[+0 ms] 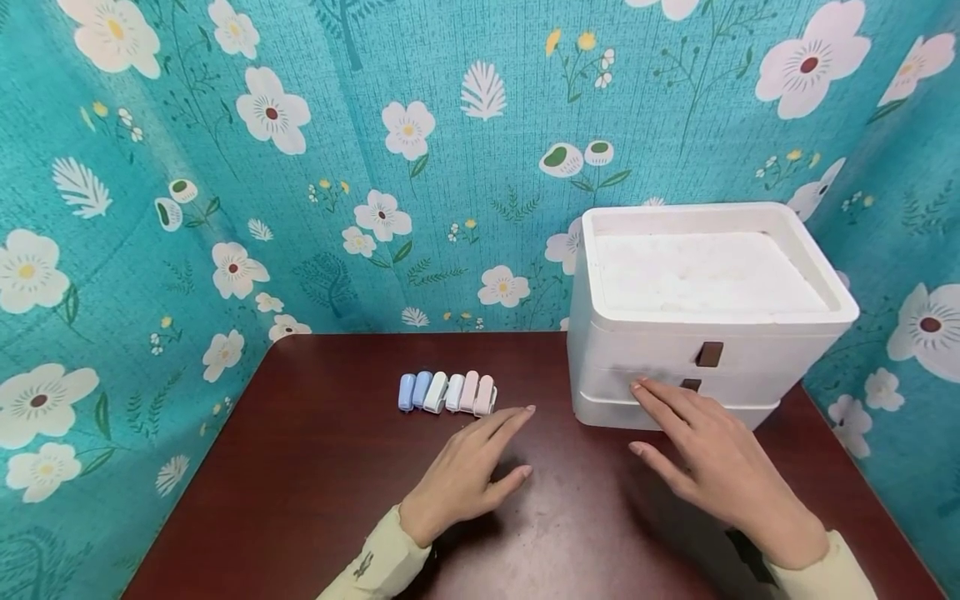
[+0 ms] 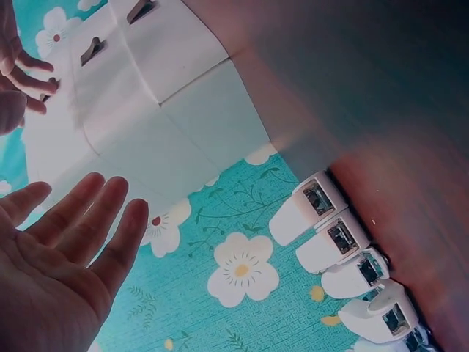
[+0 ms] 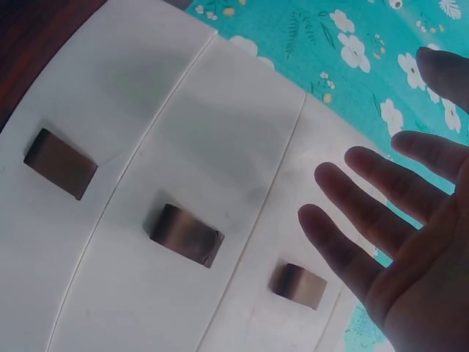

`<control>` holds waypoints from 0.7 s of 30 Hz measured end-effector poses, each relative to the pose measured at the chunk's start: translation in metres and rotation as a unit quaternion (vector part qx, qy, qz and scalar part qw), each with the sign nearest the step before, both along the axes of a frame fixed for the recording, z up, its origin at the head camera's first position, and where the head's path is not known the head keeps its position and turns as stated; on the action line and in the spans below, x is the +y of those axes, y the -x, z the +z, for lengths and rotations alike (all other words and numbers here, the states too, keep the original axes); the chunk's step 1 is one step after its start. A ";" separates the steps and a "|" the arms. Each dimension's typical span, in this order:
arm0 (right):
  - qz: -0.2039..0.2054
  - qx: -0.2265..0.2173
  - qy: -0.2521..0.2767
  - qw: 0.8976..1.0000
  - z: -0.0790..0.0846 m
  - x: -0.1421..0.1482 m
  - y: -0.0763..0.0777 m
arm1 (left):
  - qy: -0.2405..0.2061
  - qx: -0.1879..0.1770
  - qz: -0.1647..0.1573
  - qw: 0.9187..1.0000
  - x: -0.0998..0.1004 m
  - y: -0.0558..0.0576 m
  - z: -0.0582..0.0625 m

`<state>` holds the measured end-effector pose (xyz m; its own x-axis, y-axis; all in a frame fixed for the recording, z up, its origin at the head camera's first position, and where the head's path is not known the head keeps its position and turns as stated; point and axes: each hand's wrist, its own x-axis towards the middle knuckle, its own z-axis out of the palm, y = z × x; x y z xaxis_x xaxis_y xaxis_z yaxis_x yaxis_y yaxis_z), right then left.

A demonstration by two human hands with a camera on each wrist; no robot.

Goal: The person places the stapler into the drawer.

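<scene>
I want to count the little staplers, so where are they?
In the head view, the staplers lie in a row on the table, just left of the middle, beyond the left hand and to the left of the drawers.

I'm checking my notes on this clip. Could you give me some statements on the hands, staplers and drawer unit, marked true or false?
1. The left hand and right hand are both empty. True.
2. The staplers sit side by side on the table. True.
3. Every stapler is blue. False: some are blue, some white, some pink.
4. The right wrist view shows three handles on the drawer unit. True.
5. In the head view, the drawer unit stands left of the staplers. False: it stands to their right.
6. The right hand is nearer the staplers than the left. False: the left hand is nearer.
</scene>
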<state>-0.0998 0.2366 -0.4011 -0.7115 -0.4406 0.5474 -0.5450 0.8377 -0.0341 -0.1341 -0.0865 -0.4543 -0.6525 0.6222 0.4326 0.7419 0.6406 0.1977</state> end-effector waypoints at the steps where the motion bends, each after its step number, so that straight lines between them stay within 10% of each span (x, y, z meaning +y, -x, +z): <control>1: -0.001 0.002 0.001 1.000 0.001 0.001 0.000 | 0.000 0.002 0.000 1.000 0.000 0.000 0.000; 21: -0.042 0.026 0.028 0.998 0.017 0.017 -0.001 | -0.027 0.013 -0.031 0.999 0.014 0.002 0.003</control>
